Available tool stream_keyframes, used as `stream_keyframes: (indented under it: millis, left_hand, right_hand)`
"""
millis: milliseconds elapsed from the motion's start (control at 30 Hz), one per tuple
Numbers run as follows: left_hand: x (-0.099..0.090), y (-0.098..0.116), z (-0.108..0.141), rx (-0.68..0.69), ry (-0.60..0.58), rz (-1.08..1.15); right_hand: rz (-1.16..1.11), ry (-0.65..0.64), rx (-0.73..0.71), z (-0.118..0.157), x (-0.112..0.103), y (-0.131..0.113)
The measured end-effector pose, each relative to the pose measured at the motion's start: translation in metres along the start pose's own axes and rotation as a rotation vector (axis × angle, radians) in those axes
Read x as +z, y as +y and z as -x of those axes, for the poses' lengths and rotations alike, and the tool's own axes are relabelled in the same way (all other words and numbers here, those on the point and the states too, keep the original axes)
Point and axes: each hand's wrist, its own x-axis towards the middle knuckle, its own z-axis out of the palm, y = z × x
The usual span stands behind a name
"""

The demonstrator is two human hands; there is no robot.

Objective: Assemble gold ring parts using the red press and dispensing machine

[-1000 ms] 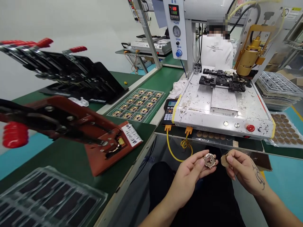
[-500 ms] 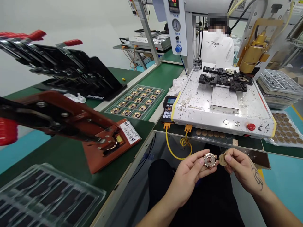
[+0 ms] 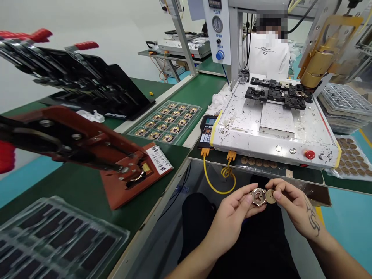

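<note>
I see ring part (image 3: 258, 197) in left hand (image 3: 229, 215), disc (image 3: 270, 197) in right hand (image 3: 296, 205), machine (image 3: 250, 143) beyond both. Keypad controller (image 3: 207, 131) sits left of machine, disc pack (image 3: 350, 157) right. Toggle press (image 3: 116, 184) further left, parts tray (image 3: 192, 123) beyond it.

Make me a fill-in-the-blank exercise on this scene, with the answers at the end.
1. In the picture, the brown disc in the right hand is to the ____ of the metal case in the left hand.
2. The large button on the front of the white machine is ____.
3. The thick cable looping below the machine's front edge is ____.
4. The person beyond the machine wears a ____ top.

Missing words: right; red; yellow; white.
</note>
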Motion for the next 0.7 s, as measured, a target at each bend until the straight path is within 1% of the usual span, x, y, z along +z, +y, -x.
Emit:
stream_keyframes:
  millis: [133,267,567,700]
  left_hand:
    - [0.002,-0.001,0.001,0.012,0.006,-0.031]
    - [0.003,-0.004,0.002,0.031,0.003,-0.055]
    - [0.002,-0.007,0.003,0.064,-0.009,-0.088]
    - [0.003,-0.009,0.003,0.087,-0.001,-0.129]
  right_hand:
    - [0.088,-0.04,-0.019,-0.001,0.009,-0.005]
    - [0.117,-0.069,-0.05,-0.004,0.015,-0.005]
    - [0.13,-0.066,-0.048,-0.004,0.018,-0.004]
    - [0.145,-0.068,-0.061,-0.003,0.018,0.001]
